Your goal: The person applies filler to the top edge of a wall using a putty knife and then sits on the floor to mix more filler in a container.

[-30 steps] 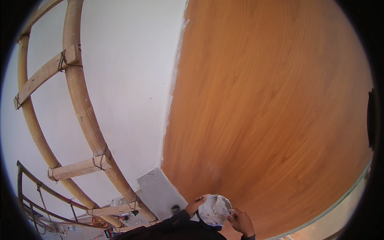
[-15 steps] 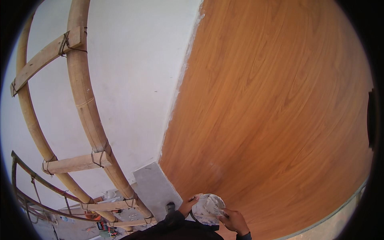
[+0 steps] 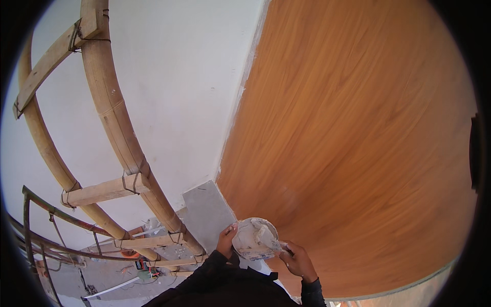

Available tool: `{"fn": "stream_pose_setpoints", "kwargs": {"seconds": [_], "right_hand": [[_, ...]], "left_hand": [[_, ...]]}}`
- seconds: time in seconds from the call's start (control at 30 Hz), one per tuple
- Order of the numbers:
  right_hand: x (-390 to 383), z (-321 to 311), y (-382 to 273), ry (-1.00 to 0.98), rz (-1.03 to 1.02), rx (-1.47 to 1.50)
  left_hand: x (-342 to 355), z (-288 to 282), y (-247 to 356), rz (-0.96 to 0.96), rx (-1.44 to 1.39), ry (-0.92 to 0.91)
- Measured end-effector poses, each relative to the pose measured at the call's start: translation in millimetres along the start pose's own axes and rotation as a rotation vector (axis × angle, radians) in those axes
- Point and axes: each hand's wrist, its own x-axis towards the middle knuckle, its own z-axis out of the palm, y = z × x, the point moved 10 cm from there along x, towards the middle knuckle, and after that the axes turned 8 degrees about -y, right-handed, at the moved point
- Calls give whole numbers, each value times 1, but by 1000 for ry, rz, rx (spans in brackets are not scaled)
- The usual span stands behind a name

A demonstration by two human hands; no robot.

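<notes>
My left hand [image 3: 226, 240] is closed on the rim of a round bowl [image 3: 237, 247] and holds it in front of my body. Pale, wet-looking putty [image 3: 247, 236] coats the inside. From the other side, my right hand [image 3: 299, 262] grips the dark handle of a putty knife [image 3: 266, 239], its smeared blade lying in the bowl. Ahead is a wood-grain panel [image 3: 348, 153], which meets a white wall [image 3: 169, 92] along a seam [image 3: 238, 105] marked with uneven white filler.
On the left, a bamboo ladder [image 3: 113, 102] with tied wooden rungs leans along the wall. A grey board [image 3: 207, 207] stands at the wall's lower corner. Beyond the ladder are a rusty metal frame [image 3: 66, 215] and tools [image 3: 148, 273] on the littered floor.
The hands and bowl now sit higher in the picture, and more floor shows at lower left. The knife blade has shifted within the bowl. Both hands keep their grips.
</notes>
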Motion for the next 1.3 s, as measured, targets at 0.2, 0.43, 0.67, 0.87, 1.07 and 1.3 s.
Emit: {"fn": "stream_pose_setpoints", "kwargs": {"seconds": [0.2, 0.43, 0.67, 0.87, 1.07, 1.3], "right_hand": [[48, 16, -3, -103, 72, 286], [162, -1, -59, -87, -193, 821], [275, 0, -138, -132, -399, 1042], [384, -26, -178, -167, -449, 1031], [516, -63, -199, -68, -432, 1113], [630, -128, -257, 184, -535, 700]], "left_hand": [[4, -24, 40, 88, 2, 85], [67, -43, 132, 293, 42, 126], [73, -51, 232, 451, 64, 211], [62, -67, 267, 475, 172, 279], [72, -77, 269, 423, 204, 394], [88, -74, 286, 544, 192, 390]]}}
